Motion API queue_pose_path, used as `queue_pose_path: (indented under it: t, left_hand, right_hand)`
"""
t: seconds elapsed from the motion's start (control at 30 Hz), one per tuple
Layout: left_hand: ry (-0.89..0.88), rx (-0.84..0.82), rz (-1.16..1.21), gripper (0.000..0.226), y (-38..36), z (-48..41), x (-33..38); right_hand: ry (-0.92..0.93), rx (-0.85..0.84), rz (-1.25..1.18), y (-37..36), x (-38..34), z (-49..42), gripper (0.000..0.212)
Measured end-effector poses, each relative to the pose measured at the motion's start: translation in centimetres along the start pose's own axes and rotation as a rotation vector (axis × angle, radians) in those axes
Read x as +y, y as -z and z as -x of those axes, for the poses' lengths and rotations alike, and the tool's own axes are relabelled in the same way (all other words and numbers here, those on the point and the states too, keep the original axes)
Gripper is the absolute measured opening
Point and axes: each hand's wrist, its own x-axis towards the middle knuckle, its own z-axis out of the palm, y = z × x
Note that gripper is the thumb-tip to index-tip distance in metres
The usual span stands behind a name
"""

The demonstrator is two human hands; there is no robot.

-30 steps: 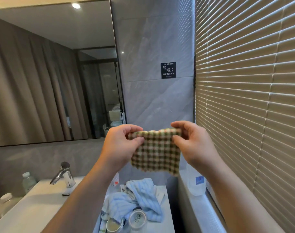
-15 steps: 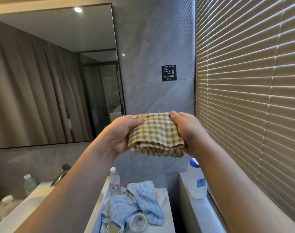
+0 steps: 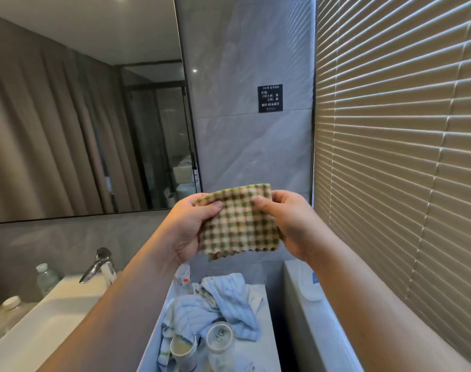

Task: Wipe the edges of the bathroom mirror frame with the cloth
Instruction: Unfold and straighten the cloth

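Both hands are up in front of the chest, and they have the checked cloth [image 3: 241,220] between them. The left hand [image 3: 191,226] grips the cloth's left edge, thumb laid across the front near the top corner, fingers curled behind. The right hand [image 3: 290,224] pinches the right edge, thumb pressed on the front, fingers wrapped round the back. The cloth is doubled over, a second scalloped layer peeking out along the bottom, and it hangs in the air, touching nothing but the hands.

Up and to the left, the mirror [image 3: 76,116] fills the wall, its thin dark frame [image 3: 187,98] running down just above the left hand, well behind the cloth. Below the hands, a pale blue towel [image 3: 215,304] lies crumpled on the counter [image 3: 266,353] with two cups [image 3: 202,345] in front of it. A tap [image 3: 99,265] stands over the basin [image 3: 41,326] at left; slatted blinds [image 3: 400,157] cover the right side.
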Motion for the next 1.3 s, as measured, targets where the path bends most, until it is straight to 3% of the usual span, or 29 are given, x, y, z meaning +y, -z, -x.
queue_pose_path:
  t: [0.17,0.33,0.47,0.63,0.8,0.93,1.03,1.17,1.3]
  left_hand:
    - [0.113,0.017,-0.002,0.021,1.0,0.3,-5.6]
    - [-0.013,0.311,-0.250,0.011,2.7,0.3,-12.9]
    - [0.061,0.426,-0.464,0.013,4.9,1.9,-20.0]
    - [0.384,0.325,-0.568,0.017,8.5,6.2,-30.2]
    - [0.478,0.316,-0.659,0.017,12.0,9.4,-35.0]
    - [0.514,0.315,-0.772,0.009,15.4,9.4,-37.0]
    - [0.539,0.348,-0.821,0.013,17.2,9.6,-37.6]
    - [0.548,0.279,-0.780,0.016,18.8,9.7,-38.1]
    - [0.483,0.261,-0.753,0.038,20.1,8.8,-38.6]
  right_hand:
    - [0.003,0.171,0.161,-1.5,5.2,-0.4,0.014]
    - [-0.012,0.227,0.344,-3.2,11.1,0.2,0.028]
    - [-0.169,0.139,0.557,-4.4,18.8,3.2,0.035]
    - [-0.478,0.010,0.578,-5.2,29.3,9.1,0.030]
    - [-0.669,-0.162,0.440,-7.1,35.3,12.1,0.014]
    - [-0.708,-0.264,0.399,-9.6,37.6,12.4,0.028]
    - [-0.671,-0.280,0.398,-11.0,39.2,12.9,0.025]
    - [-0.606,-0.205,0.401,-12.1,40.8,13.0,0.030]
    - [-0.595,-0.123,0.435,-13.1,41.5,12.2,0.030]
